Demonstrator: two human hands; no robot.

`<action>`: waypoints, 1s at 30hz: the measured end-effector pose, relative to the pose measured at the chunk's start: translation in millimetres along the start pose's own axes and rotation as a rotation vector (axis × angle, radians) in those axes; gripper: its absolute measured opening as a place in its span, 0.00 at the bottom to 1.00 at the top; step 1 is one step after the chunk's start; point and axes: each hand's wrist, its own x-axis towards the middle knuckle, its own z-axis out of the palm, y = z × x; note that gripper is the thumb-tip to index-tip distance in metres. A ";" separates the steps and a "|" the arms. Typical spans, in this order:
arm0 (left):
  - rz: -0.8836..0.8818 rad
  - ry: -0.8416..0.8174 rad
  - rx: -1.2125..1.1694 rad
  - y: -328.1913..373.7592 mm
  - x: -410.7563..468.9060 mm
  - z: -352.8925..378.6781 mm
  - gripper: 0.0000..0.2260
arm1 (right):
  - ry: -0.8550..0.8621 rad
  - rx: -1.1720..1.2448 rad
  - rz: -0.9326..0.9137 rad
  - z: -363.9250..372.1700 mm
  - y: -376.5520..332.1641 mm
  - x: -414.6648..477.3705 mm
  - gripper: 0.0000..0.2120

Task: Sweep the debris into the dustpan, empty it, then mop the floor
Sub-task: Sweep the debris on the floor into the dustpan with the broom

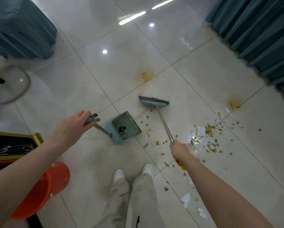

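Sweep step, early by the look of it. The left-hand grip (pixel 73 124) is clamped round the grey-green handle top of the teal plastic long-handled dustpan (pixel 123 127), which stands on the glossy white tiled floor (pixel 92 76) just ahead of the person's feet, mouth turned up and right. The right-hand grip (pixel 179 149) is curled round the metal pole of the teal-headed, dark-bristled broom (pixel 153 102). The broom head is down on the floor just beyond the pan's mouth, near it but apart. The pan holds only a small dark lump or two. Most of the yellow and brown crumb debris (pixel 208 134) lies on the tiles to the right of the broom pole, with a thin trail of bits between it and the pan. White paper scraps (pixel 186 199) lie by the right leg. Yellow-brown stains (pixel 145 75) mark the tiles farther out. Judged: nearly all the sweeping is left, then emptying and mopping. A red plastic bucket (pixel 44 186) sits at lower left; no mop is in view.
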 end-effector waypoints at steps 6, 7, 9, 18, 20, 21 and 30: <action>0.013 -0.014 -0.004 -1.9 -13.7 -3.2 0.09 | -0.060 -0.045 0.029 12.6 78.1 -53.7 0.17; 0.014 -0.021 -0.009 -2.7 -16.3 -4.2 0.09 | -0.055 -0.036 0.028 11.2 84.1 -61.8 0.17; 0.008 -0.031 -0.015 -6.2 -22.3 -6.1 0.09 | -0.056 0.011 0.012 6.9 88.1 -73.5 0.15; -0.081 -0.059 0.005 -18.7 -46.7 -14.1 0.09 | -0.024 -0.074 -0.154 -12.0 17.8 -48.7 0.14; -0.094 -0.063 0.025 -20.5 -54.5 -14.7 0.10 | -0.035 -0.109 -0.162 -9.5 -3.3 -33.3 0.14; -0.092 -0.066 0.036 -21.1 -58.8 -14.6 0.10 | -0.050 -0.124 -0.162 -7.1 -11.3 -26.3 0.14; -0.087 -0.097 0.070 -37.4 -79.2 -20.8 0.11 | -0.018 -0.437 -0.161 20.2 44.6 -30.6 0.13</action>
